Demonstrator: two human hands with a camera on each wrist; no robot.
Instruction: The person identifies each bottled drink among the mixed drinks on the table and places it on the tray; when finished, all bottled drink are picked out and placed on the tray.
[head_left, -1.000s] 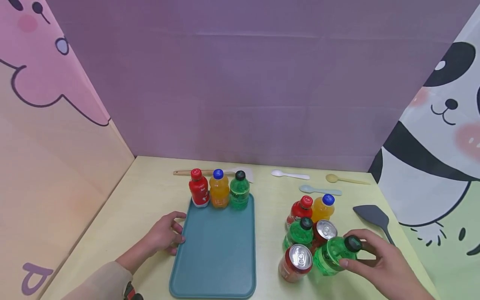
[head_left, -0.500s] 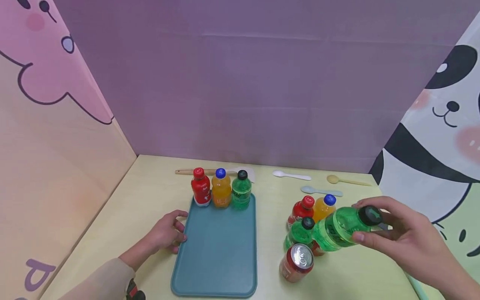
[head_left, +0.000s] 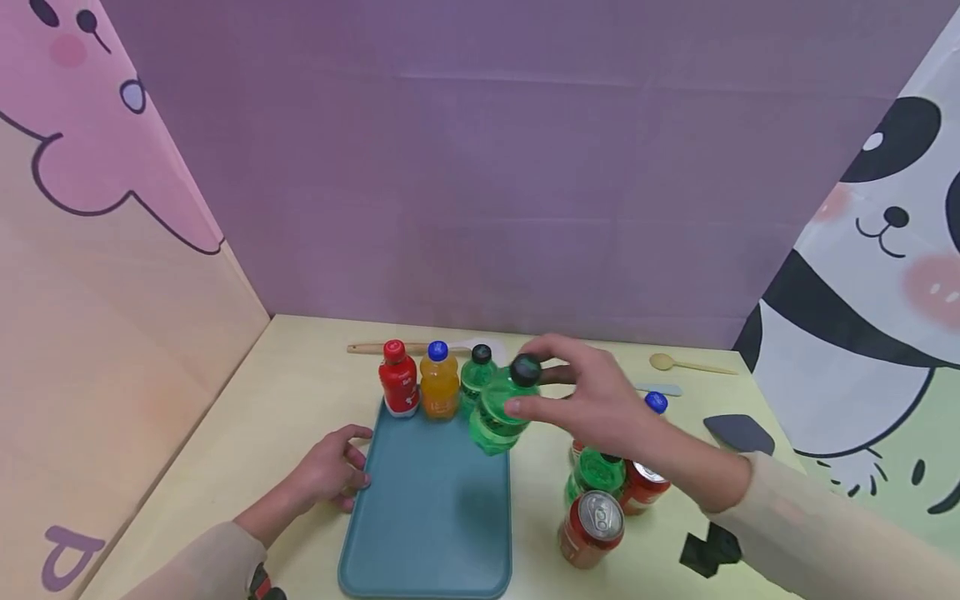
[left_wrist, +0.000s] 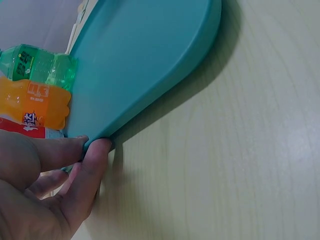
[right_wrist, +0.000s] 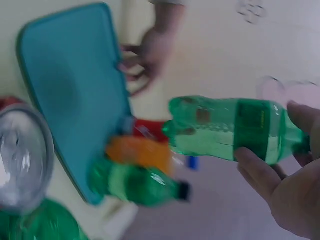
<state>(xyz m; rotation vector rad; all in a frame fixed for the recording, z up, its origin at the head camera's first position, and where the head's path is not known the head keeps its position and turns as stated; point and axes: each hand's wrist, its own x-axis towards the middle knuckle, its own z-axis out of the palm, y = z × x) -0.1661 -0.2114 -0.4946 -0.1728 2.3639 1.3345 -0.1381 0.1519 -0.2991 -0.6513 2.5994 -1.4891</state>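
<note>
While tilted, green bottle [head_left: 495, 414] hangs below right hand's [head_left: 592, 400] grip.

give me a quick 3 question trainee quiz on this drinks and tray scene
1. True or false: the right hand holds a green bottle in the air over the teal tray.
2. What does the left hand touch?
A. a red can
B. the tray's left edge
C. a spoon
3. Fill in: the bottles standing at the tray's far end are red, ____ and green.

Key: 1 true. 2 B. 3 orange.
</note>
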